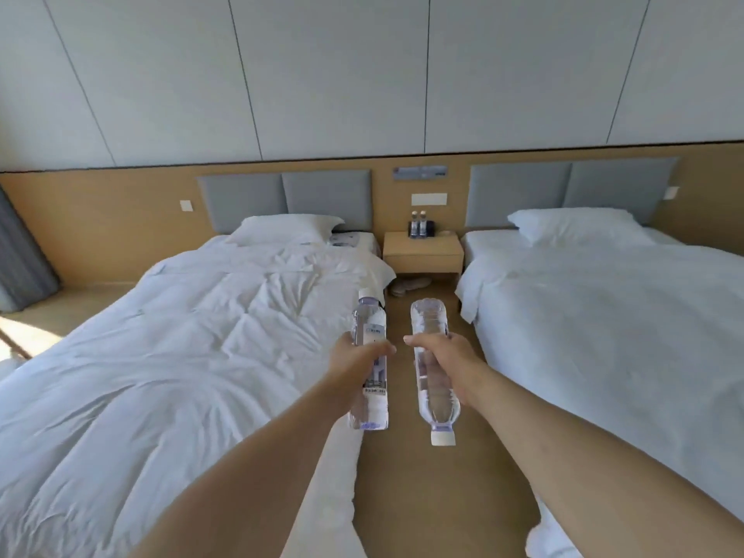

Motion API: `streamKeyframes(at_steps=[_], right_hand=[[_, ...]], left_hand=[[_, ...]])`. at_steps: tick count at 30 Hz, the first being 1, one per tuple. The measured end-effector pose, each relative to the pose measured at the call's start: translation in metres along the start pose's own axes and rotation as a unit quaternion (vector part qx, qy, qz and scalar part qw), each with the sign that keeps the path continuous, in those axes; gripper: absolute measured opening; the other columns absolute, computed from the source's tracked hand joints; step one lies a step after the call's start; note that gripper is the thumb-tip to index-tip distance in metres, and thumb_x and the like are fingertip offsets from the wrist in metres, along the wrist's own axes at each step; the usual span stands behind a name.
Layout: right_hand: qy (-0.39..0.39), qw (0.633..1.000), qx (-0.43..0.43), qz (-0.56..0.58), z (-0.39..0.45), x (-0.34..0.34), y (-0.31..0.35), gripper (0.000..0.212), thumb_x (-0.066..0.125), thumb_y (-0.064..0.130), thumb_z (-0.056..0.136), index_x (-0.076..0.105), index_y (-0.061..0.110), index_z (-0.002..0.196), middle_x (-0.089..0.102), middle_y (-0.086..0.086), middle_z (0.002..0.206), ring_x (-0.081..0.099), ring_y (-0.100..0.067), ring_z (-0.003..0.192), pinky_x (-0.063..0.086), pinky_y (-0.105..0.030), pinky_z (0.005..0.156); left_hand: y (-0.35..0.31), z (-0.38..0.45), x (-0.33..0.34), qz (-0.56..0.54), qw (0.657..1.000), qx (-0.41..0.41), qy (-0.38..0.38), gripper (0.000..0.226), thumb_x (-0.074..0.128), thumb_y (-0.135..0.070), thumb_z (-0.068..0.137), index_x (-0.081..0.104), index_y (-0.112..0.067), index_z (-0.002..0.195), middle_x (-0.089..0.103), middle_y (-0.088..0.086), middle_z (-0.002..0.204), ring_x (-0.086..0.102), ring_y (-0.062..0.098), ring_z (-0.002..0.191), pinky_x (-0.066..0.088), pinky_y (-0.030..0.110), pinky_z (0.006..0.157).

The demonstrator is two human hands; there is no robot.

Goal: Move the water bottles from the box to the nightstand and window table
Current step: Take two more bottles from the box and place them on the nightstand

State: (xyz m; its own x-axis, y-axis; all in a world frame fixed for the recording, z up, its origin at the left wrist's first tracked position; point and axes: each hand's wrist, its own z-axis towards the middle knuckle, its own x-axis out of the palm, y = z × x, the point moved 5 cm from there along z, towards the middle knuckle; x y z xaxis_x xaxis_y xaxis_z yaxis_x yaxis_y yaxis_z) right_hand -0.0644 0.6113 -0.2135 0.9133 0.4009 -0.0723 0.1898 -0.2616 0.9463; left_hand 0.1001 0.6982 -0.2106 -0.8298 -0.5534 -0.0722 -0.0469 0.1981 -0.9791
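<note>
**Two bottles in hand, heading up the aisle to the nightstand**

My left hand (354, 358) is wrapped around the middle of a labelled water bottle (369, 366), held with its white cap pointing away from me and its base toward me. My right hand (445, 362) grips a second water bottle (432, 368) around its waist, but this one is turned the other way: cap toward me and down, base pointing ahead. The two bottles run roughly parallel, near each other but apart, over the strip of tan floor (422, 497) between the beds.

The left bed (181, 356), with its rumpled white duvet, lies just beside my left arm; the right bed (604, 316) flanks the other arm. Straight ahead, between the two headboards, stands the wooden nightstand (422, 251). Two bottles (418, 224) already stand upright on it at the back, against a dark holder. A pair of slippers (410, 284) sits on the floor under it. The box and the window table are out of view; a curtain (20, 259) at far left hints where the window is.

I judge this to be the carry step. Since the nightstand already has its pair, these two may belong on the window table. Either way, the right-hand bottle needs flipping cap-up before I set it down.
</note>
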Motion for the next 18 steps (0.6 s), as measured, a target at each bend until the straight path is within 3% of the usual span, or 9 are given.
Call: streamKeyframes(at_steps=[3, 7, 13, 18], right_hand=[[-0.035, 0.999, 0.016, 0.013, 0.033, -0.014, 0.005, 0.06, 0.089, 0.044, 0.062, 0.067, 0.015, 0.11, 0.074, -0.014, 0.096, 0.073, -0.031, 0.089, 0.061, -0.051, 0.089], [-0.067, 0.996, 0.034, 0.037, 0.082, -0.031, 0.01, 0.052, 0.088, 0.037, 0.068, 0.067, 0.014, 0.109, 0.073, -0.015, 0.088, 0.071, -0.027, 0.072, 0.059, -0.034, 0.056], [-0.078, 0.995, 0.051, 0.038, 0.187, -0.058, 0.017, 0.05, 0.088, 0.035, 0.071, 0.066, 0.014, 0.111, 0.076, -0.019, 0.1, 0.073, -0.028, 0.077, 0.056, -0.028, 0.051], [-0.066, 0.996, 0.047, 0.028, 0.304, -0.09, 0.049, 0.056, 0.088, 0.037, 0.073, 0.064, 0.014, 0.117, 0.073, -0.013, 0.098, 0.072, -0.027, 0.083, 0.056, -0.031, 0.058]], left_hand=[[-0.006, 0.043, 0.022, 0.016, 0.999, -0.005, 0.042, 0.038, 0.085, -0.016, 0.071, 0.062, -0.016, 0.102, 0.071, 0.011, 0.087, 0.07, 0.023, 0.069, 0.058, 0.033, 0.059], [-0.01, 0.102, 0.054, 0.022, 0.996, -0.014, 0.089, 0.051, 0.084, -0.021, 0.063, 0.062, -0.014, 0.108, 0.071, 0.013, 0.088, 0.071, 0.025, 0.071, 0.061, 0.039, 0.066], [-0.019, 0.211, 0.108, 0.048, 0.993, -0.003, 0.111, 0.057, 0.083, -0.03, 0.058, 0.062, -0.021, 0.11, 0.073, 0.013, 0.098, 0.074, 0.027, 0.082, 0.064, 0.046, 0.08], [-0.047, 0.316, 0.157, 0.059, 0.993, 0.005, 0.099, 0.066, 0.082, -0.033, 0.051, 0.06, -0.019, 0.112, 0.073, 0.011, 0.095, 0.074, 0.024, 0.079, 0.062, 0.038, 0.069]])
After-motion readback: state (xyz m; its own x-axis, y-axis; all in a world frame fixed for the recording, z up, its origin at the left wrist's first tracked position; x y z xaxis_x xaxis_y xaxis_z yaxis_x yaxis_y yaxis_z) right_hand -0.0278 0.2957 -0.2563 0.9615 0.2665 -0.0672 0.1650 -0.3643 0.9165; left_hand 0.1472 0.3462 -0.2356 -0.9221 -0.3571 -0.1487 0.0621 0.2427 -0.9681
